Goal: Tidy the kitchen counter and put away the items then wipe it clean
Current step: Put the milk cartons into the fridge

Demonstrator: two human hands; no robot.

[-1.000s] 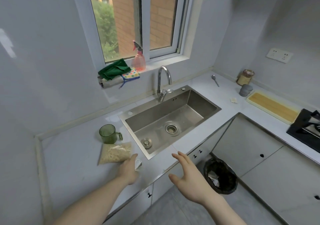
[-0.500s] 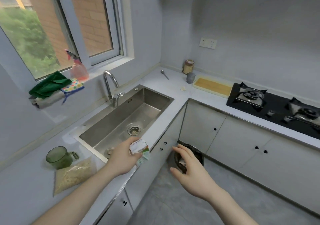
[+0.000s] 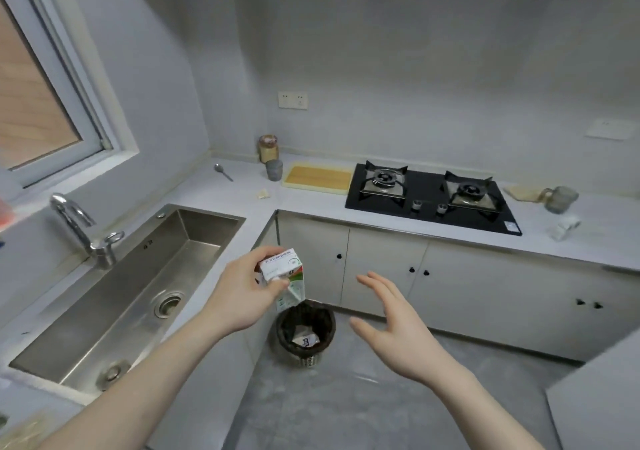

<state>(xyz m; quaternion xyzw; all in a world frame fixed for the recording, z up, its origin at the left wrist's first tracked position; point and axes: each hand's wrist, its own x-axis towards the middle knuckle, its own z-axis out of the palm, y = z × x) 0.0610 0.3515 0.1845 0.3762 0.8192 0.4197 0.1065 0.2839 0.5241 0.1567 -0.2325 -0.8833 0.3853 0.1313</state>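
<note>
Left hand grips small carton above bin, centre frame, prob. for dropping; right hand open, holds nothing.

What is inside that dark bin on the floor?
The bin has a dark liner, and some pale scrap with dark print lies at the bottom. Its near wall hides the rest. The left hand holds a small carton above it.
</note>
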